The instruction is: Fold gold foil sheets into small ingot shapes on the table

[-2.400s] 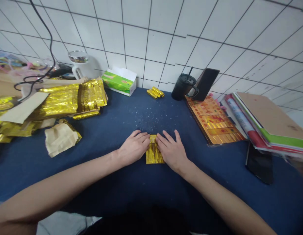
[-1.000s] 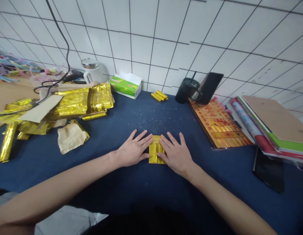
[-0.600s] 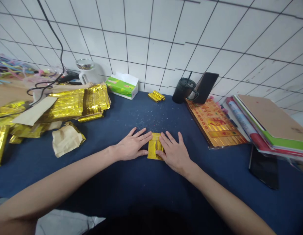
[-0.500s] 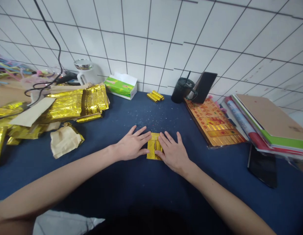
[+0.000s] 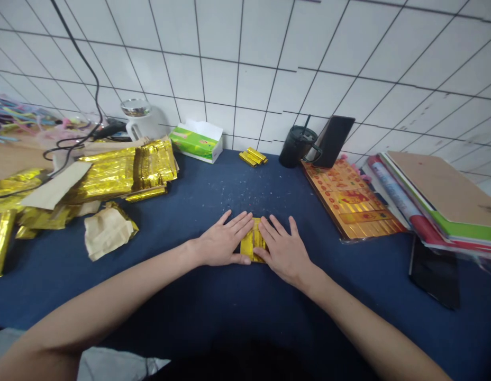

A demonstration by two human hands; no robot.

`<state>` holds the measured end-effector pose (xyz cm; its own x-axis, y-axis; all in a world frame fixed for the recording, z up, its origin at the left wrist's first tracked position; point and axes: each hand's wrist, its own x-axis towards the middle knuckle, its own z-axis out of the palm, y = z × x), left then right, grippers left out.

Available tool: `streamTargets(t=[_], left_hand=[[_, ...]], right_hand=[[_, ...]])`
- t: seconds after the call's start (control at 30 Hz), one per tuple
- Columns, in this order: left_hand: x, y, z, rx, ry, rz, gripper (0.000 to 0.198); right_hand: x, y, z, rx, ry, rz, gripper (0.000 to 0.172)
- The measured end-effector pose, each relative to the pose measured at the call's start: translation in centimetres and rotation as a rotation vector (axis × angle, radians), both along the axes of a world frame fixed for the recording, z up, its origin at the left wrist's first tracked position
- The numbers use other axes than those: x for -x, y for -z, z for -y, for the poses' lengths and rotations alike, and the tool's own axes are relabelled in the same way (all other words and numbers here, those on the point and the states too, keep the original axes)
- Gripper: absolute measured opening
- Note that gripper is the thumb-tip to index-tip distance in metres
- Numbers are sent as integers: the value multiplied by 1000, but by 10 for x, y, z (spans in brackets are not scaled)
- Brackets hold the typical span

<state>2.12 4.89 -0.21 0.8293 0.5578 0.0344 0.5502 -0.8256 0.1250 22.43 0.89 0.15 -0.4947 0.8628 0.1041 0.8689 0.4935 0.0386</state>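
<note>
A small sheet of gold foil paper (image 5: 247, 244), with creases running along it, lies on the dark blue tabletop in front of me. My left hand (image 5: 221, 241) rests flat with fingers stretched out, its fingertips and thumb on the sheet's left part. On the right part lie the fingertips and thumb of my right hand (image 5: 287, 251), its fingers spread. Both hands cover some of the sheet's edges. Farther back, near the wall, sit several small folded gold foil rolls (image 5: 253, 156).
Left: a heap of gold foil paper (image 5: 110, 172), a crumpled tan paper (image 5: 106, 233), a white mug (image 5: 140, 121) and a tissue box (image 5: 196, 142). Right: a black cup (image 5: 297, 147), a propped phone (image 5: 335, 142), an orange-gold packet (image 5: 348, 198), stacked notebooks (image 5: 444, 190) and a dark flat device (image 5: 434, 272).
My left hand has slid right, farther onto the gold foil paper, covering more of its left part. My right hand stays on the right part. The whole view has shifted slightly.
</note>
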Motion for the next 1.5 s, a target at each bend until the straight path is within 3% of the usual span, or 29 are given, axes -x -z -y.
streamTargets(t=[0.2, 0.4, 0.57, 0.73, 1.03, 1.3, 1.5], left_hand=[[-1, -3, 1, -1, 6, 27, 83], [-1, -4, 0, 30, 11, 14, 82], [-2, -3, -1, 50, 13, 17, 84], [-3, -3, -1, 86, 9, -11, 86], [-2, -4, 0, 65, 1, -22, 82], [-3, -3, 1, 42, -6, -32, 87], [-4, -3, 0, 50, -3, -32, 88]], right_hand=[[-3, 0, -2, 56, -17, -37, 55], [-21, -12, -12, 195, -61, -81, 45], [-20, -20, -14, 140, 13, -47, 49], [-8, -9, -11, 215, -84, -36, 65], [-26, 7, -2, 182, -79, 4, 67], [-23, -11, -5, 289, -40, -63, 66], [-11, -16, -4, 237, -109, -69, 68]])
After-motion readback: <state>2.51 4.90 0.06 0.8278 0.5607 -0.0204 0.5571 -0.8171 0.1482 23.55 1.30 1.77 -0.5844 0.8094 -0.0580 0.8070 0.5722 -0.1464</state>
